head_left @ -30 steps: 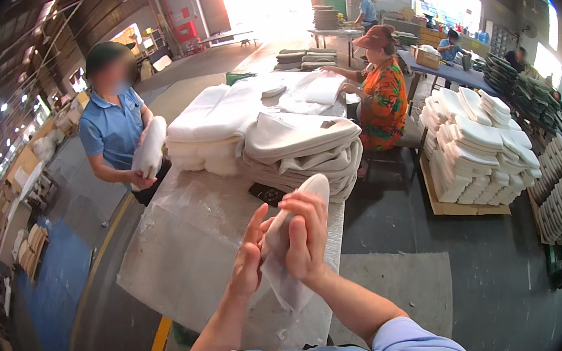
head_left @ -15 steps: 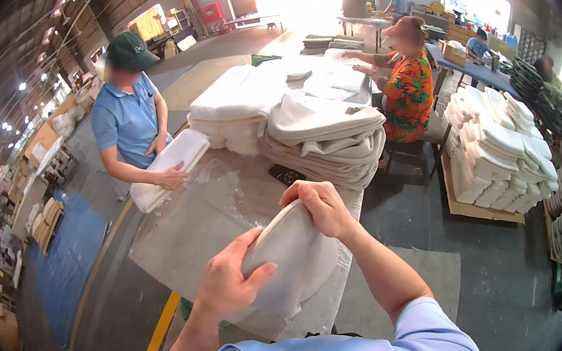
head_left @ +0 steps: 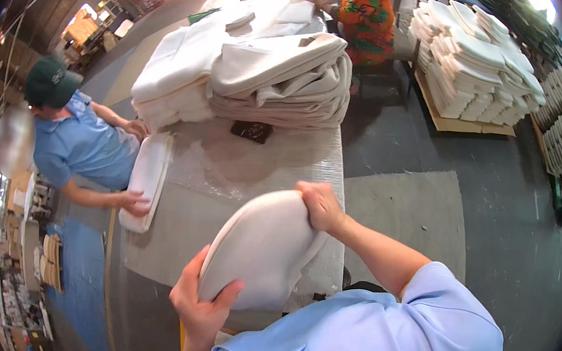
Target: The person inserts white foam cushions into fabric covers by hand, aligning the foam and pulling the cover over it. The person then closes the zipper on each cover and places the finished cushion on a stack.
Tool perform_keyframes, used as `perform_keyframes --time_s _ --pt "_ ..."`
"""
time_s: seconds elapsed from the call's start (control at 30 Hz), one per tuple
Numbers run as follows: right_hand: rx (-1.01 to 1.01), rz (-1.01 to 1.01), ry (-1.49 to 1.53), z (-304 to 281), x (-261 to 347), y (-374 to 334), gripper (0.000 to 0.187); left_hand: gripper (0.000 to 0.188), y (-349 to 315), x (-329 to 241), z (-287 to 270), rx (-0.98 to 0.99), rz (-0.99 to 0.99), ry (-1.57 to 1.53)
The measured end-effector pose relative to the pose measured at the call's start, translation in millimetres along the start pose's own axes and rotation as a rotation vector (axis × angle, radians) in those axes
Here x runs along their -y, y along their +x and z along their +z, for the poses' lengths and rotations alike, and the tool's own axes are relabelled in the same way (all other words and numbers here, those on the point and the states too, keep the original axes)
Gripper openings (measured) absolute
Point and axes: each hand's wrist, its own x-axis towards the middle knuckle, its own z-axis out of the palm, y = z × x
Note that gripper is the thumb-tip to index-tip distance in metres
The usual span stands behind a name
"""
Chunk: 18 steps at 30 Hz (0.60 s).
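Work table [head_left: 176, 247] with stacked padding, clock positions read from the worker's own view. The table, its top pale and glossy, bears a white stack [head_left: 175, 66] between ten and eleven o'clock and a greyish stack of folded pieces [head_left: 282, 72] at twelve. At two o'clock, a cardboard sheet [head_left: 467, 127] on the floor carries a tall cream pile [head_left: 476, 73] in several columns. At nine o'clock, a co-worker in a blue shirt [head_left: 83, 146] has one hand on a white folded pad [head_left: 148, 181]. The off-white piece [head_left: 259, 249] is at six o'clock, held tilted over the near part of the table; it is broad and flat, rounded at upper left, with a paler rim. The left hand [head_left: 201, 298] grips it between seven and eight o'clock of its outline, thumb pressed on the visible face, fingers along and behind the edge. The right hand [head_left: 321, 206] clasps its one-to-two o'clock edge, fingers bunched and curled over; where that thumb presses I cannot tell. A small dark flat item [head_left: 251, 131] lies before the greyish stack.
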Motion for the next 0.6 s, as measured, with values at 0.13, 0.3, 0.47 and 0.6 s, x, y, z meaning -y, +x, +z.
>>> perform_keyframes --time_s 0.13,0.3,0.47,0.6 --pt "-0.069 0.114 -0.174 -6.7 -41.4 -66.4 0.065 0.063 -41.8 30.5 -26.6 -0.035 -0.083 -0.008" --pt "-0.058 0.18 -0.169 -4.7 -45.7 -97.3 0.065 0.075 -90.4 55.3 -49.6 -0.006 -0.098 -0.005" --pt "-0.032 0.23 -0.124 -6.1 -46.5 -108.4 0.064 0.086 -104.0 62.5 -68.0 0.123 -0.05 0.036" --pt "0.057 0.283 -0.089 -12.5 -26.9 -88.2 0.058 0.101 -84.6 41.9 -71.6 0.145 -0.155 0.045"
